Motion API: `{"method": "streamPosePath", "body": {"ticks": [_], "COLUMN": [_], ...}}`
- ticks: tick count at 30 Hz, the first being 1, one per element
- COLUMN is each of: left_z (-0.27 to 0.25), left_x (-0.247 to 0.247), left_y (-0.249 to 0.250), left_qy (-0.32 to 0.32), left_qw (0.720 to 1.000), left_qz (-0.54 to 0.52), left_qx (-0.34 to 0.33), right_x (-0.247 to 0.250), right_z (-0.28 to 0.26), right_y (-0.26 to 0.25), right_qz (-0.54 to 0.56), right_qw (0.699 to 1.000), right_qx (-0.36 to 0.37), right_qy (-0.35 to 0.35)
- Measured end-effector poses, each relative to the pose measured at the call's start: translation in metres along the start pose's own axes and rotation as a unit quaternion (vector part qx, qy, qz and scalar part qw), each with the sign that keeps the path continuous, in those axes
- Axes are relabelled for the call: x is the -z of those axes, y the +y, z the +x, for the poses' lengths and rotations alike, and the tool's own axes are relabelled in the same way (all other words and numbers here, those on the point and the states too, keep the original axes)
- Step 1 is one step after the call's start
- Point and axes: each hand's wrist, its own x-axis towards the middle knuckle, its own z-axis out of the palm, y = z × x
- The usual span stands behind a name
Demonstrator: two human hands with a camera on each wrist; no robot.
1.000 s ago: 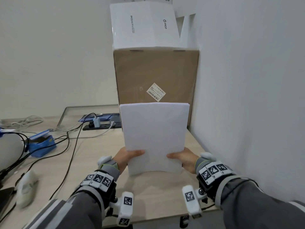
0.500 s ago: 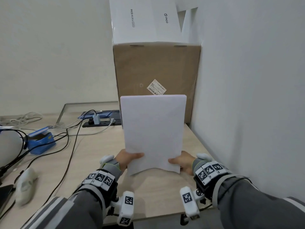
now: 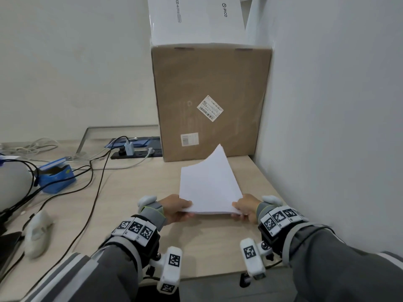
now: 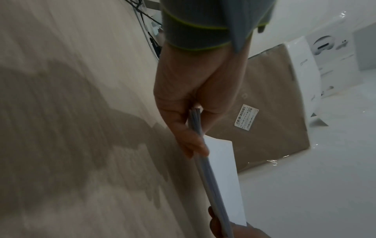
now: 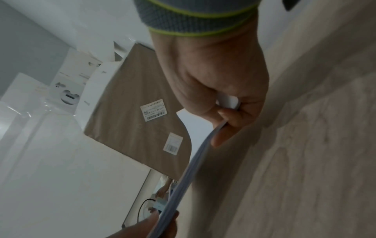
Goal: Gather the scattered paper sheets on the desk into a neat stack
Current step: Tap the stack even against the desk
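A stack of white paper sheets [image 3: 209,184] tilts away from me, low over the light wooden desk [image 3: 135,188]. My left hand [image 3: 176,209] pinches its near left corner, thumb on top and fingers beneath. My right hand [image 3: 244,209] pinches the near right corner the same way. The far right corner of the sheets curls up. In the left wrist view the stack's edge [image 4: 205,173] runs from my left hand [image 4: 189,128] toward the other hand. In the right wrist view my right hand [image 5: 225,112] grips the stack's edge [image 5: 183,182].
A tall cardboard box [image 3: 209,101] stands against the wall behind the sheets, with a white box [image 3: 196,18] on top. A wall [image 3: 327,127] runs close on the right. Cables [image 3: 93,182], a power strip [image 3: 135,152], a blue box [image 3: 56,175] and a white controller [image 3: 37,232] lie left.
The stack stood nearly upright on its bottom edge before; now it has tipped away from me and down toward the desk. Both hands keep hold of its near corners.
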Motion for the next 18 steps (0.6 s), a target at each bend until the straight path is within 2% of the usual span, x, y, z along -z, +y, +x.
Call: {"method": "streamPosePath", "body": {"ticks": [5,10,13,15,18], "left_z": [0.007,0.027,0.037,0.045,0.055], "left_x": [0.0,0.003,0.004,0.003,0.003], "left_y": [-0.002,-0.001,0.002,0.007,0.014], "left_qy": [0.04,0.078,0.102,0.112,0.13], "left_qw": [0.998,0.994,0.99,0.987,0.979], "left_qz": [0.042,0.077,0.101,0.119,0.155], "left_qx": [-0.026,-0.022,-0.006,0.007,0.007], "right_x": [-0.004,-0.008,-0.006,-0.007,-0.008], "right_z": [0.005,0.031,0.033,0.041,0.054], "right_y": [-0.002,-0.011,-0.02,-0.028,-0.032], "right_qz": [0.016,-0.03,-0.016,-0.035,-0.12], "right_qw": [1.0,0.998,0.999,0.999,0.99], "right_qx": [-0.001,0.007,0.004,0.017,0.034], "right_qy": [-0.003,0.055,0.048,0.039,0.066]}}
